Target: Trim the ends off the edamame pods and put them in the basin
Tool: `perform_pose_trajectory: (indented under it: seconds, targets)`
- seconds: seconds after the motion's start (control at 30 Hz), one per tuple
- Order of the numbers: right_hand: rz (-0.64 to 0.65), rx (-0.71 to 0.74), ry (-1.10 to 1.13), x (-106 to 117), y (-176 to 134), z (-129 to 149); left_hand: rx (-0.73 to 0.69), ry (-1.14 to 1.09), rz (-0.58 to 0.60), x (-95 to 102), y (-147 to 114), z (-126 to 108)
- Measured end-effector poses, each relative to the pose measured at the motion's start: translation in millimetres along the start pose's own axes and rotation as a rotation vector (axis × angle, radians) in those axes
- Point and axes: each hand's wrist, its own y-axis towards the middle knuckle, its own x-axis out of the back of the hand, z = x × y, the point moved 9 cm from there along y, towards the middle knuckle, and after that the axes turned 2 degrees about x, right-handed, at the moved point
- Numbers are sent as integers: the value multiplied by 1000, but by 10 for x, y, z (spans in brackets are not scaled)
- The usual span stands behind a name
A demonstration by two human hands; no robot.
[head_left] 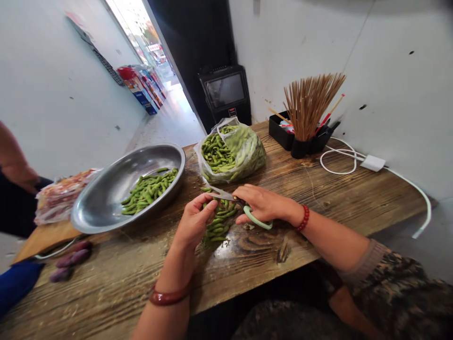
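Note:
My right hand (260, 204) is wrapped round a pair of scissors (252, 215) with pale green handles, their blades pointing left. The blades reach over the fingertips of my left hand (197, 218). Its thumb and fingers are pinched together on an edamame pod, which the fingers mostly hide. Beneath both hands, loose edamame pods (216, 230) lie on the wooden table (262, 264). Just beyond them stands a clear plastic bag (252, 153) full of pods. To the left, a wide steel basin (102, 189) holds more green pods on its right side.
A black holder (279, 133) with a bundle of brown sticks (311, 106) stands at the back right, beside a white cable (406, 177). Purple tubers (72, 259) and a bag of reddish food (63, 196) lie left. Another person's arm (14, 156) shows at the left edge.

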Motion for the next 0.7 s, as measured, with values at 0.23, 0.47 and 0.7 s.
perform_pose_trajectory:
  seconds: [0.23, 0.47, 0.7]
  targets:
    - [41, 47, -26, -19, -12, 63, -155, 183, -40, 26, -5, -110]
    - [61, 51, -27, -3, -10, 76, -213, 282, -20, -22, -43, -263]
    - [84, 59, 4, -9, -7, 72, -261, 346, 62, -106, -70, -318]
